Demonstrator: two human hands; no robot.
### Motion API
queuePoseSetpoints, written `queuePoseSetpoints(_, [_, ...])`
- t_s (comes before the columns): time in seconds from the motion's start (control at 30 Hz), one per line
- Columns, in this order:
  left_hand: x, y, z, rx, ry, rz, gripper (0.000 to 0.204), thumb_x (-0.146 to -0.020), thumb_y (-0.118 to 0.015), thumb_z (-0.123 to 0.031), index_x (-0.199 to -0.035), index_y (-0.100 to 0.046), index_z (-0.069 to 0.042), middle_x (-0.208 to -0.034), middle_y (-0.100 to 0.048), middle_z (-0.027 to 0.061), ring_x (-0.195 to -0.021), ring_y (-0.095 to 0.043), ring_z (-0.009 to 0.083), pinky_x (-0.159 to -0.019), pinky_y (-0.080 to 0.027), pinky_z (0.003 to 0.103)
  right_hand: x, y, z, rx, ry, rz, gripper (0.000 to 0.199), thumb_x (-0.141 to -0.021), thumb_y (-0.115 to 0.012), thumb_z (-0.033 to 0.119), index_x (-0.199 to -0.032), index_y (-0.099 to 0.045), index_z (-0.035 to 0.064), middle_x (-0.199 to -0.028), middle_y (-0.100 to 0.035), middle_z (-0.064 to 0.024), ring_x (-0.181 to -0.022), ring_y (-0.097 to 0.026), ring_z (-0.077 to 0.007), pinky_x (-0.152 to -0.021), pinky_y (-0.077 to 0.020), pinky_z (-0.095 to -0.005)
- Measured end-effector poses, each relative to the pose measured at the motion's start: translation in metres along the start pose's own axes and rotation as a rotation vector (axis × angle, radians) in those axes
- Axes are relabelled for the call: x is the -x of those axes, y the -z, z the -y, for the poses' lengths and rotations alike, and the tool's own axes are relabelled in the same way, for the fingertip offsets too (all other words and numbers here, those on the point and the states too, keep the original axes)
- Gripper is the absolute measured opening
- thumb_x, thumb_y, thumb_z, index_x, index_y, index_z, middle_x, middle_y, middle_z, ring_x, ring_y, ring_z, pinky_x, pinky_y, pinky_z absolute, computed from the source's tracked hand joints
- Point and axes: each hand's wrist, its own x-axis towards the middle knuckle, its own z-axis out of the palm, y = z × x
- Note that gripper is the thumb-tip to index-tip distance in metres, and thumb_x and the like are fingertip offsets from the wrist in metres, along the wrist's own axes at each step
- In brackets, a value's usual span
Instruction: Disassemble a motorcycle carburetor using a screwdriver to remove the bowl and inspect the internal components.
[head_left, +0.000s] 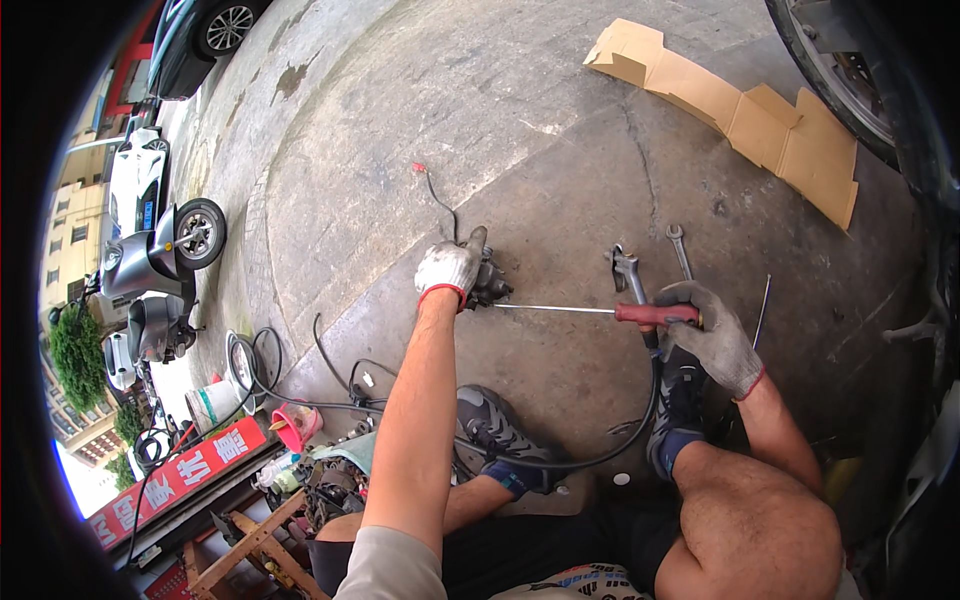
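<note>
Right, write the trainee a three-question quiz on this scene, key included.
1. Multiple choice: which grip holds the screwdriver? A) left; B) right; C) neither.
2. True or false: the wrench lies on the ground.
3. Fill in the colour: beyond the left grip, which holds the dark metal part, a thin wire ends in a ____ connector.

Key: 1. B, the right grip. 2. True. 3. Red.

Screwdriver (645, 313) right of metal part (488, 282), wrench (682, 254) farther ahead
</note>
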Motion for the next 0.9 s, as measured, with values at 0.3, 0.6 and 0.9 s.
queuePoseSetpoints(0.3, [-0.002, -0.001, 0.0, 0.0, -0.009, 0.006, 0.083, -0.089, -0.046, -0.071, -0.12, -0.069, 0.002, -0.127, -0.063, 0.0271, -0.122, -0.06, 0.0392, -0.104, -0.045, 0.044, -0.001, 0.003, -0.018, 0.076, 0.108, -0.056, 0.022, -0.085, -0.066, -0.006, -0.104, -0.067, 0.0041, -0.116, -0.064, -0.0099, -0.092, -0.067, -0.0131, -0.084, -0.0524, -0.0259])
queuePoseSetpoints(0.6, [-0.004, -0.002, 0.001, 0.013, -0.019, 0.01, 0.084, -0.087, -0.049, -0.071, -0.122, -0.067, 0.002, -0.129, -0.062, 0.0268, -0.123, -0.059, 0.0394, -0.105, -0.045, 0.044, 0.003, 0.032, -0.03, -0.4, -0.044, -0.18, 0.019, -0.072, -0.057, -0.013, -0.078, -0.065, 0.0032, -0.118, -0.064, -0.0109, -0.089, -0.062, -0.0126, -0.079, -0.048, -0.0248])
queuePoseSetpoints(0.9, [0.006, 0.015, 0.011, 0.22, -0.164, 0.203, 0.062, -0.088, -0.064, -0.056, -0.113, -0.07, 0.001, -0.097, -0.074, 0.016, -0.086, -0.071, 0.0237, -0.077, -0.053, 0.034, -0.012, 0.063, -0.117, 0.692, 0.219, -0.616, 0.027, -0.073, -0.065, -0.008, -0.091, -0.07, 0.011, -0.106, -0.063, -0.0136, -0.102, -0.062, -0.0325, -0.084, -0.0512, -0.0385])
